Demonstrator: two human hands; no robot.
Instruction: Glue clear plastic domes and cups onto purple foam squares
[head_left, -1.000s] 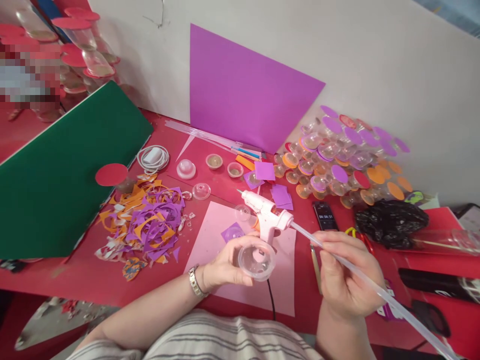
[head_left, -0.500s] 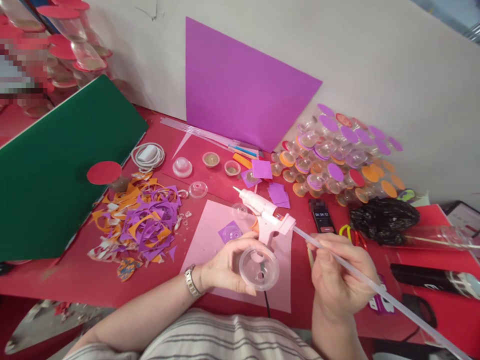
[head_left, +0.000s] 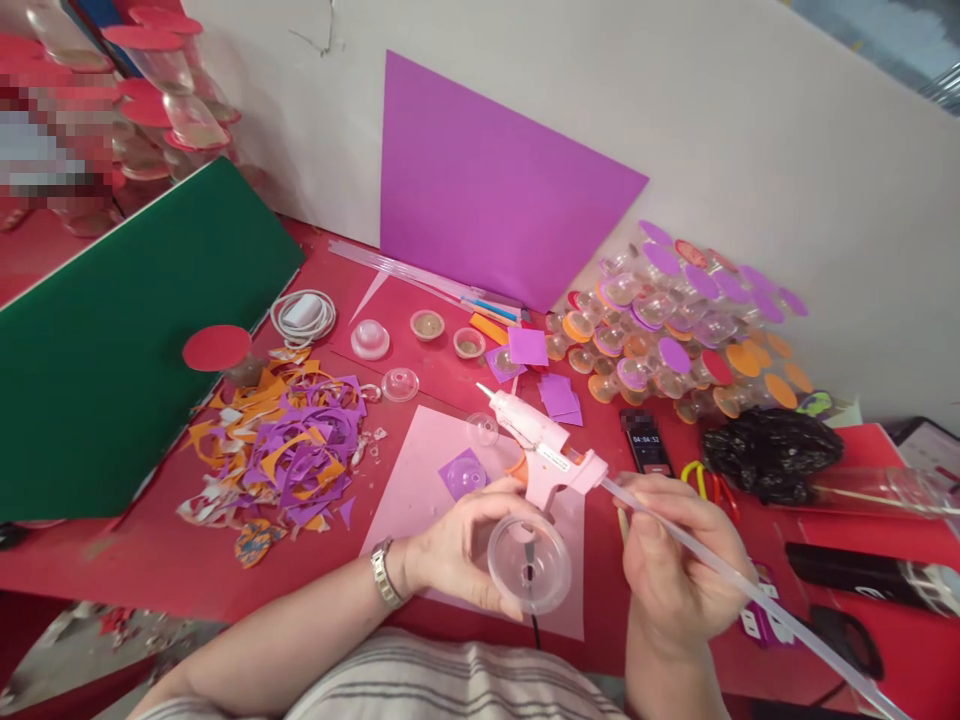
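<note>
Two hands work near the tabletop's (head_left: 187, 575) edge: the left hand (head_left: 457, 548) grips a clear plastic dome lid (head_left: 529, 563) by its rim. The right hand (head_left: 671, 570) is closed around a long glue stick (head_left: 757, 598) feeding the pink glue gun (head_left: 546, 452). The lid looks light and easily crushed, best pinched at the rim; the stick seems stiff yet bendy.

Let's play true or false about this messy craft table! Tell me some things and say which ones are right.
1. The left hand holds a clear plastic cup. True.
2. The right hand holds scissors. False: it holds a long clear glue stick.
3. The glue gun is pink and white. True.
4. The big sheet leaning on the wall is yellow. False: it is purple.
5. The paper scraps lie left of the glue gun. True.
</note>
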